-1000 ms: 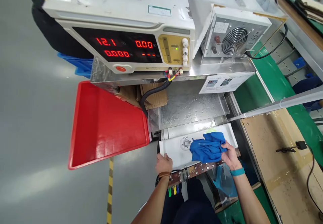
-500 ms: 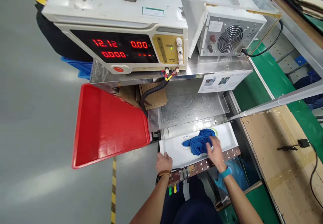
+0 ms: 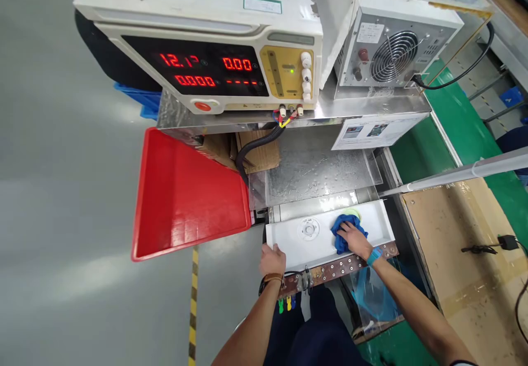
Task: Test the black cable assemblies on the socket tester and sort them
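The left forearm is bare above a brown band and a black band; the right forearm wears a teal band. The clothes are dark navy. A dark edge farther up may be a sleeve hem.

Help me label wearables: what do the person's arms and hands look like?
Left hand and right hand are gloveless, forearms bare. The left wears a brown wristband and a black band; the right, a blue band. A dark edge, possibly a sleeve, rims the right arm.
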### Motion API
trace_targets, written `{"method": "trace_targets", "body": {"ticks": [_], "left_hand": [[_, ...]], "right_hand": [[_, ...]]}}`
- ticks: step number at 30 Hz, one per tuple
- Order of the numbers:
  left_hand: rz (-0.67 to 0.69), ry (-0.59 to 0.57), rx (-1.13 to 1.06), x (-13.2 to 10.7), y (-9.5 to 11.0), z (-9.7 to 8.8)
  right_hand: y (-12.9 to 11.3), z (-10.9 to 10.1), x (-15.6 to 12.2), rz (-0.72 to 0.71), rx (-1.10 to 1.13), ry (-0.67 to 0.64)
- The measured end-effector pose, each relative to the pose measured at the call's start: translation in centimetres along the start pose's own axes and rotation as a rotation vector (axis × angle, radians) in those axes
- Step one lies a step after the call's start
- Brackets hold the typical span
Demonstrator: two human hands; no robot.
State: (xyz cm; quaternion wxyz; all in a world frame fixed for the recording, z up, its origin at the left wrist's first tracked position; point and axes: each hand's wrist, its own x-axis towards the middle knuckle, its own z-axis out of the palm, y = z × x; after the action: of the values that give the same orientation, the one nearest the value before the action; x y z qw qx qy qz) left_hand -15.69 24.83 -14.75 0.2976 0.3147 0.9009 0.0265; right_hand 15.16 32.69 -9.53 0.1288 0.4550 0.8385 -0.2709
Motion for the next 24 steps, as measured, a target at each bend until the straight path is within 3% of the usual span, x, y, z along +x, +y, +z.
{"method": "trace_targets", "body": {"ticks": [4,8,13,17,21,24], "left_hand": [[0.012,0.005,0.009,0.1,0.0,-0.1],[0.024,0.006,0.028,0.3,-0.3,0.2],[0.026,0.002,0.034,0.3,-0.4,0.3],[0.027,-0.004,0.009,0.0,-0.2,-0.2],[0.025,-0.005,-0.003,0.0,-0.1,-0.5],[0.021,-0.019,-0.001,0.0,-0.2,-0.4]], "right_hand": [[-1.2,-1.5,2.9,-0.067,0.017,0.103],[-3.4,0.4,6.4,-0.162,0.051,0.080],[-3.0,2.0,4.6,-0.146,0.068,-0.011],[-2.3,0.6,2.9,-0.101,0.119,-0.038],[-3.5,-1.0,5.0,-0.078,0.141,0.089],[-4.4,-0.1,5.8,-0.070,0.094,0.039]]}}
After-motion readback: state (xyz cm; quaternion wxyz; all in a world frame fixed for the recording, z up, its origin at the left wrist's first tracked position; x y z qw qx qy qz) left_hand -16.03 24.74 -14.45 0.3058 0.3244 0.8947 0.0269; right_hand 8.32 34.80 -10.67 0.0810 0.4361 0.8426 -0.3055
